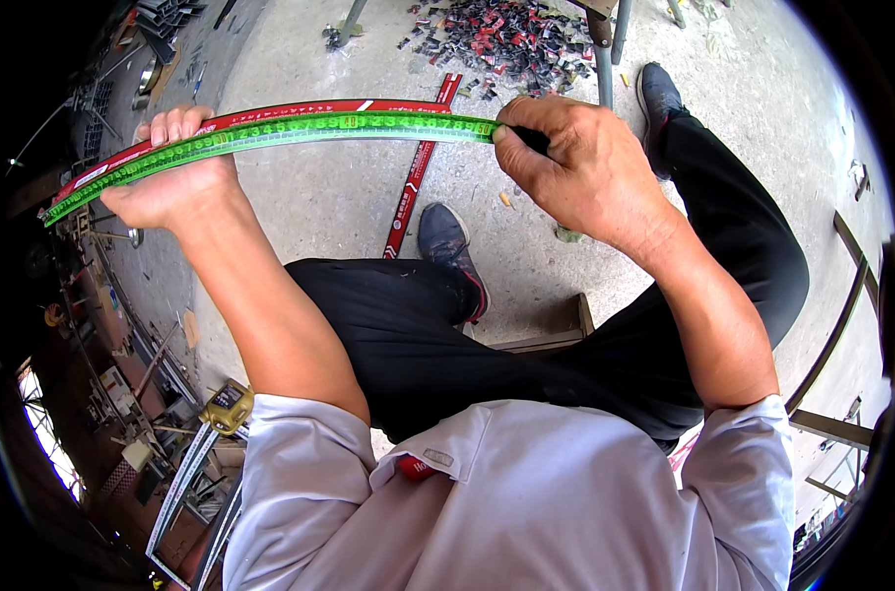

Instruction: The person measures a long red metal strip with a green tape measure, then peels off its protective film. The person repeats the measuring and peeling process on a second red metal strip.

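My left hand [176, 182] is wrapped round a green tape-measure blade [309, 126] and a red printed strip [299, 106] that runs along its far edge. Both stretch across in front of me, bowed, with their left ends beyond my left hand. At the right end of the green blade, my right hand [585, 167] pinches it between thumb and fingers. A black piece [531, 138] shows between those fingers; its full shape is hidden. Below the blade, a second red strip [408, 197] slants across the concrete floor beside my shoe.
Many small black and red scraps [506, 44] litter the floor ahead, near metal stand legs [603, 59]. On the left stand metal frames and clutter, with a yellow tape measure [229, 406] near my left elbow. A metal frame [831, 428] is at right.
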`<state>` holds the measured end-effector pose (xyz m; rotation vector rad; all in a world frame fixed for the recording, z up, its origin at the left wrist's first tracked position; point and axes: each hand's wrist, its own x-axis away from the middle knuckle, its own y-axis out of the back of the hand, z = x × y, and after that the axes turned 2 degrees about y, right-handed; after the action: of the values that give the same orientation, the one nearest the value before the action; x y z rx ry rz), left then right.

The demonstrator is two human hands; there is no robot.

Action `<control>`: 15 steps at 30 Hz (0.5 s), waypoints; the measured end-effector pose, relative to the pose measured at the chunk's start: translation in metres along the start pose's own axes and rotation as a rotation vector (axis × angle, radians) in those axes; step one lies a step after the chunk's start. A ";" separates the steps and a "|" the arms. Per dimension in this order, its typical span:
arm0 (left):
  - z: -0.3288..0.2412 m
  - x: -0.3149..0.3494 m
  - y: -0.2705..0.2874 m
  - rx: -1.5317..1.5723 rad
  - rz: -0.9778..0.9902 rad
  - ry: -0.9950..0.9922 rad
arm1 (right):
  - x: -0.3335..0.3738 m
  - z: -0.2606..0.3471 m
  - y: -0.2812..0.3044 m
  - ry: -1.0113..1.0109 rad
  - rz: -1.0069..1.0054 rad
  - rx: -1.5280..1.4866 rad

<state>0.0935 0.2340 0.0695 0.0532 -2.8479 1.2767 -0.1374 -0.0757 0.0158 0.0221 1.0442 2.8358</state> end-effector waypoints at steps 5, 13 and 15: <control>0.000 0.000 0.002 -0.001 -0.009 -0.016 | -0.002 0.000 -0.001 0.006 0.006 -0.003; -0.001 -0.001 0.003 0.017 0.026 -0.002 | -0.001 0.001 -0.001 -0.010 0.006 0.002; 0.000 0.000 0.001 0.017 0.020 0.000 | -0.001 0.000 -0.002 0.001 -0.003 0.000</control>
<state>0.0931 0.2344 0.0691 0.0249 -2.8451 1.3045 -0.1361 -0.0746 0.0149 0.0191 1.0434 2.8337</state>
